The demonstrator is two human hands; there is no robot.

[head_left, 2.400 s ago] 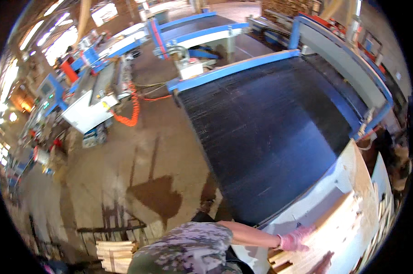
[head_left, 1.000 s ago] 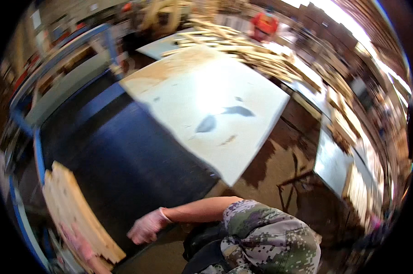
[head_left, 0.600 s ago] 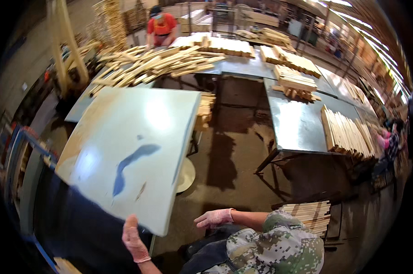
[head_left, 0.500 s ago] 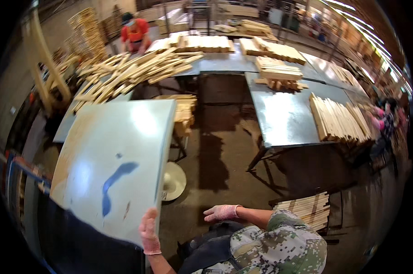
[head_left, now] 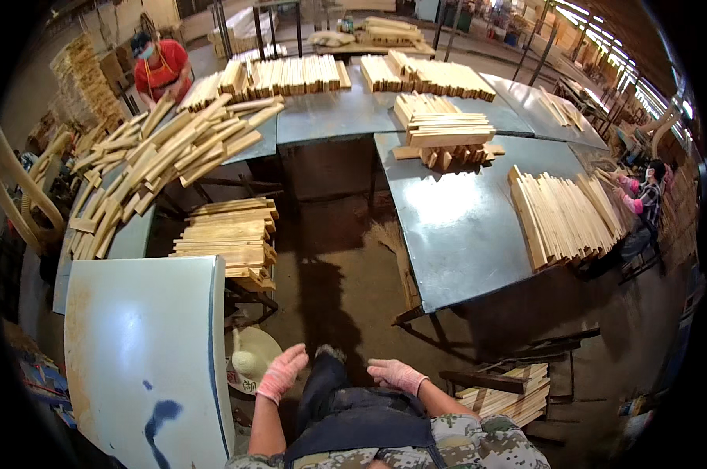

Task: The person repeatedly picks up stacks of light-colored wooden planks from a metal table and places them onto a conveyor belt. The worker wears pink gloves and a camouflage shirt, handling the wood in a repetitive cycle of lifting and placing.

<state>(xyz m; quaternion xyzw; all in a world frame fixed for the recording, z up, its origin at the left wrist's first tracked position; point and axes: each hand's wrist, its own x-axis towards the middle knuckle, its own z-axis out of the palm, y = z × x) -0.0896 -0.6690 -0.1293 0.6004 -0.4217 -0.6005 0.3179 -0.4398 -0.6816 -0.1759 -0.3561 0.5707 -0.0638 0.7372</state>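
Head view: lower centre, both gloved hands empty.
Left hand [head_left: 281, 373]: fingers released, beside white panel [head_left: 138, 352] (lower left).
Right hand [head_left: 396, 375]: fingers loose, above dark trousers [head_left: 345, 406].

Pale straw hat [head_left: 253, 361] lies on the floor beside the white tabletop [head_left: 142, 344].

I see grey metal tables [head_left: 463, 227] carrying stacked wooden slats [head_left: 564, 215] (one loose heap [head_left: 162, 152] sprawls at the left). A low slat stack [head_left: 228, 238] sits on the dirt floor [head_left: 345, 289]. Two masked workers stand by: one in red [head_left: 159, 66], one in pink [head_left: 642, 195].
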